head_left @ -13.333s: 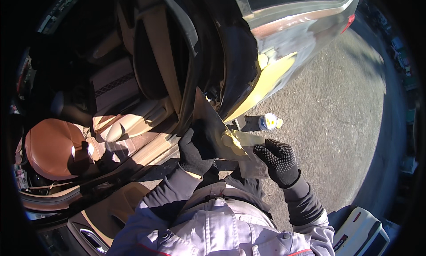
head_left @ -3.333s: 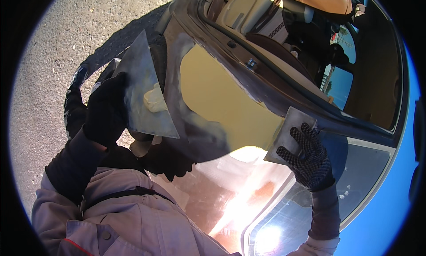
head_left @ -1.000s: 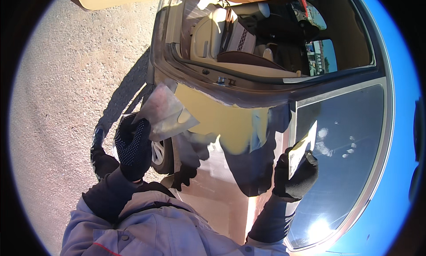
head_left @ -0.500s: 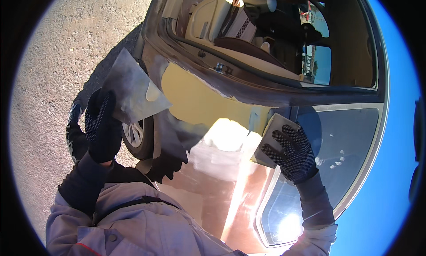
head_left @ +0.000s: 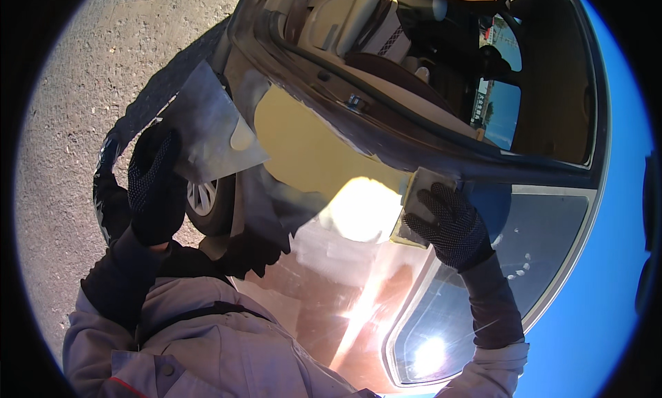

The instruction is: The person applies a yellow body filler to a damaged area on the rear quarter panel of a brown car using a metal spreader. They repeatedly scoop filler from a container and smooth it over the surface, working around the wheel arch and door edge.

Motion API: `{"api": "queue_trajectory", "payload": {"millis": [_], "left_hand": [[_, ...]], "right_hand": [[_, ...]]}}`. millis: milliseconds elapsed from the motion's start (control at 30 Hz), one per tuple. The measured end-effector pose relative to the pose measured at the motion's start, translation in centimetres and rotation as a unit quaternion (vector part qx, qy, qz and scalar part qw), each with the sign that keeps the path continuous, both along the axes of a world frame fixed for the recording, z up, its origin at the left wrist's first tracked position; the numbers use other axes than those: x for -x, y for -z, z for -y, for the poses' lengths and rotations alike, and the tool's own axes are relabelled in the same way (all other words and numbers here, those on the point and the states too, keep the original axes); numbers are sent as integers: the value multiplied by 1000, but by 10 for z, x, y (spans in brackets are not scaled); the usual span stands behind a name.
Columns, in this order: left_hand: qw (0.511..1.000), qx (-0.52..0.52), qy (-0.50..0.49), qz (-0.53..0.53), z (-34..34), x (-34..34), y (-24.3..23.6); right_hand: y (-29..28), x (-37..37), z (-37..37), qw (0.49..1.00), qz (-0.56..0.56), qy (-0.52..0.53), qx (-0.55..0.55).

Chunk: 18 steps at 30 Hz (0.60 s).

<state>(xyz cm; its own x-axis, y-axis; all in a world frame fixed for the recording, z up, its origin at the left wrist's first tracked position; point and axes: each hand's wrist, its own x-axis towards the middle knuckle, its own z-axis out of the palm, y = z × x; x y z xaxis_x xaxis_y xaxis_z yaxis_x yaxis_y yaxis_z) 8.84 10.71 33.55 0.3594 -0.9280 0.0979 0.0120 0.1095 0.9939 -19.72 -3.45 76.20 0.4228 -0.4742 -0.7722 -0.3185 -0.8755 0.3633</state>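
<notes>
My left hand (head_left: pixel 153 184), in a dark glove with pale dots, grips the edge of a flat grey plate (head_left: pixel 210 125). A small dab of yellow putty (head_left: pixel 241 136) lies near the plate's corner. At the right, my right hand (head_left: pixel 452 225), gloved alike, has its fingers laid over a grey rectangular spreader (head_left: pixel 419 196), with yellowish putty along its edge. This spreader rests against the car's body beside the rear side window. A broad yellow putty patch (head_left: pixel 296 139) covers the panel between the two hands; bright sun glare washes out its lower part.
The brown car (head_left: pixel 324 301) fills the middle, with an open door frame showing seats (head_left: pixel 338 18) inside. A wheel (head_left: pixel 203 198) sits below the plate. The side window (head_left: pixel 538 239) lies right of my right hand. Rough pavement (head_left: pixel 83 122) stretches along the left.
My right hand and the spreader have moved slightly up in the picture, toward the door opening. My left hand still holds the plate nearly in place. The whole view has tilted a little.
</notes>
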Motion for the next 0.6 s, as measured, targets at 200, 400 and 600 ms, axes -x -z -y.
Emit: {"api": "queue_trajectory", "payload": {"millis": [200,400,600], "left_hand": [[993,13,4,116,7,-3,-7],[940,-40,14,-339,7,14,2],[929,-46,24,-366,10,14,1]], "right_hand": [[-2,-1,-4,999,45,23,4],[4,-4,2,998,53,-33,-18],[12,3,8,999,35,14,-29]]}}
